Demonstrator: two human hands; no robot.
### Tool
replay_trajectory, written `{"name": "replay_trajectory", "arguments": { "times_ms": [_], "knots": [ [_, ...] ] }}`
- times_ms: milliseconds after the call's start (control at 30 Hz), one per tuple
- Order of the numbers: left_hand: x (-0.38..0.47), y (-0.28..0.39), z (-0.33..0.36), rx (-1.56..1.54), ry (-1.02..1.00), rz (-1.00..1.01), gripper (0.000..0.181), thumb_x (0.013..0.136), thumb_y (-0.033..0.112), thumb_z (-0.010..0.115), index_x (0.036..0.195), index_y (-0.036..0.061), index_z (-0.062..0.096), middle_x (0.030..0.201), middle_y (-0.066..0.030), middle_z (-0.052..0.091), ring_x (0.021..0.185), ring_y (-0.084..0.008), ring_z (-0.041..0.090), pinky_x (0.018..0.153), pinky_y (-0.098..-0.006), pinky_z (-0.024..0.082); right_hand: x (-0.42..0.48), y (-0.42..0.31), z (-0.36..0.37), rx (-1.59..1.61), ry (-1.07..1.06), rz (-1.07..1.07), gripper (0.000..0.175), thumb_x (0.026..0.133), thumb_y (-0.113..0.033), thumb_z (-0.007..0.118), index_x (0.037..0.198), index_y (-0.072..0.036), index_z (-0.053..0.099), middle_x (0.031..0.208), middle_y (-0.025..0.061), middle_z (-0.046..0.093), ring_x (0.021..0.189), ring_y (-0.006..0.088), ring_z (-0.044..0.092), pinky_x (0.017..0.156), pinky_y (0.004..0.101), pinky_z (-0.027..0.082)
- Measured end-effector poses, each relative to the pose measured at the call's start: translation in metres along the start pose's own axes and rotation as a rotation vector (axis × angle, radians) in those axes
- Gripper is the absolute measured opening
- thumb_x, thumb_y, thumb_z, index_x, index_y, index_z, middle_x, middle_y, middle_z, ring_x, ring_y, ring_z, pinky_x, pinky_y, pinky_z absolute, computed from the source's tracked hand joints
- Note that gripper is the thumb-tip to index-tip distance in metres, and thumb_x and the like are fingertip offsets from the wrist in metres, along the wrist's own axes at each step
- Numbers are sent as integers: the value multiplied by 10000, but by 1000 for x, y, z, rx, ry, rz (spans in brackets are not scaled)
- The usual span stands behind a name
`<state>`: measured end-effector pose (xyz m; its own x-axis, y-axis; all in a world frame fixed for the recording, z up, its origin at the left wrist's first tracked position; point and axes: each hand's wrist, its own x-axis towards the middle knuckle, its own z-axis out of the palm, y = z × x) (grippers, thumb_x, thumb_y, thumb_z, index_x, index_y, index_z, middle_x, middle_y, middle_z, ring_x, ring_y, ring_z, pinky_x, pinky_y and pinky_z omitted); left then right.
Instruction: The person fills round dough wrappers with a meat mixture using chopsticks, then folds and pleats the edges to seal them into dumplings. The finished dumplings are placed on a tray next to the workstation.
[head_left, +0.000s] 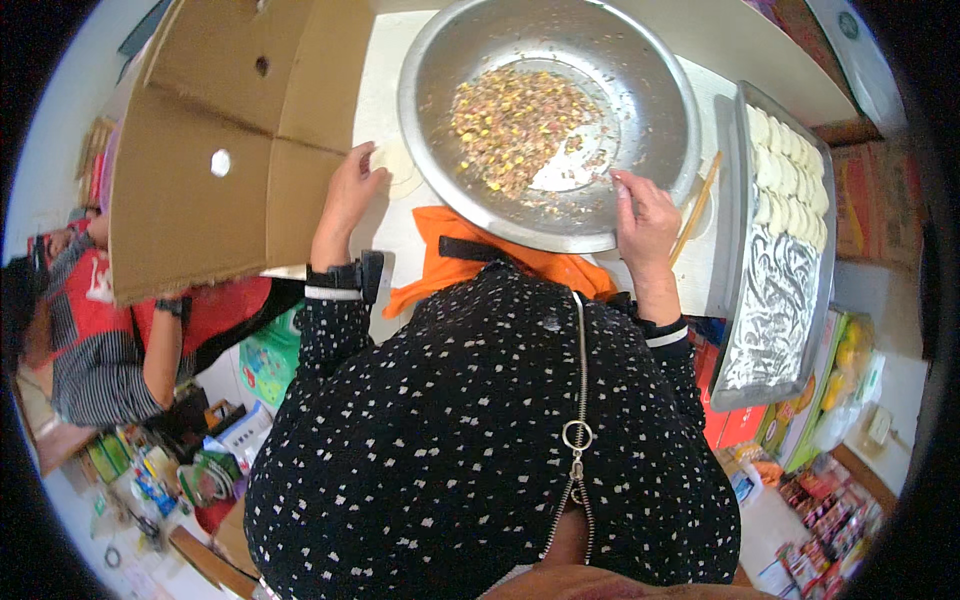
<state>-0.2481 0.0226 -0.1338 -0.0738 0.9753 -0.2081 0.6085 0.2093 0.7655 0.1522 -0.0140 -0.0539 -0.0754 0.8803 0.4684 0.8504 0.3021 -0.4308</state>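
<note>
In front of me stands a large stainless-steel bowl, with chopped filling with yellow bits heaped mostly on its left side. My left hand is left of the bowl, thumb and forefinger apart at the edge of a pale round dough wrapper on the table. Over the bowl's near right rim, my right hand has its thumb and fingertips drawn together. A reddish speck shows at those fingertips, too small to name. Chopsticks lean beside the bowl, just right of that hand.
At right, a metal tray dusted with flour holds rows of dumplings at its far end. A cardboard box walls off the left side. Beyond it sits another person in striped sleeves. Orange cloth lies under the bowl's near edge.
</note>
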Motion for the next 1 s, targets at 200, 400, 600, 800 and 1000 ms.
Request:
{"name": "replay_trajectory", "arguments": {
  "times_ms": [200, 400, 600, 800, 1000],
  "knots": [
    [21, 39, 8, -303, 216, 122, 483, 936, 170, 594, 1360, -24, 467, 1342, -186, 528, 1228, -260, 517, 1016, -346, 415, 3, -1, -4, -27, -21, 45, 137, 850, -87, 628, 959, -96, 712, 866, 87, 702, 713, 257, 640, 646, 342, 476],
    [34, 106, 45, -423, 245, 241, 518, 950, 122, 549, 1410, -49, 382, 1432, -227, 420, 1321, -284, 423, 1103, -358, 322, 4, -3, -8, 27, 11, 65, 145, 849, -68, 624, 951, -103, 721, 856, 84, 707, 712, 251, 650, 633, 335, 476],
    [43, 115, 52, -545, 310, 196, 555, 926, 40, 470, 1446, -63, 307, 1447, -218, 406, 1307, -286, 438, 1099, -340, 324, 16, 8, -13, 37, -6, 130, 144, 859, -79, 623, 961, -84, 725, 875, 104, 709, 728, 249, 664, 642, 327, 500],
    [23, 95, 50, -560, 327, 133, 556, 933, 36, 460, 1450, -77, 289, 1468, -210, 382, 1319, -284, 422, 1105, -337, 313, 14, 2, -7, 58, -48, 163, 137, 860, -134, 623, 953, -101, 718, 841, 87, 698, 684, 242, 650, 639, 342, 507],
    [12, 86, 42, -630, 290, 196, 558, 957, 45, 444, 1471, -63, 256, 1465, -186, 374, 1265, -244, 452, 1060, -329, 361, 11, -12, -5, 29, -27, 182, 145, 854, -152, 623, 962, -124, 716, 848, 80, 693, 696, 261, 653, 648, 363, 516]
  ]
}}
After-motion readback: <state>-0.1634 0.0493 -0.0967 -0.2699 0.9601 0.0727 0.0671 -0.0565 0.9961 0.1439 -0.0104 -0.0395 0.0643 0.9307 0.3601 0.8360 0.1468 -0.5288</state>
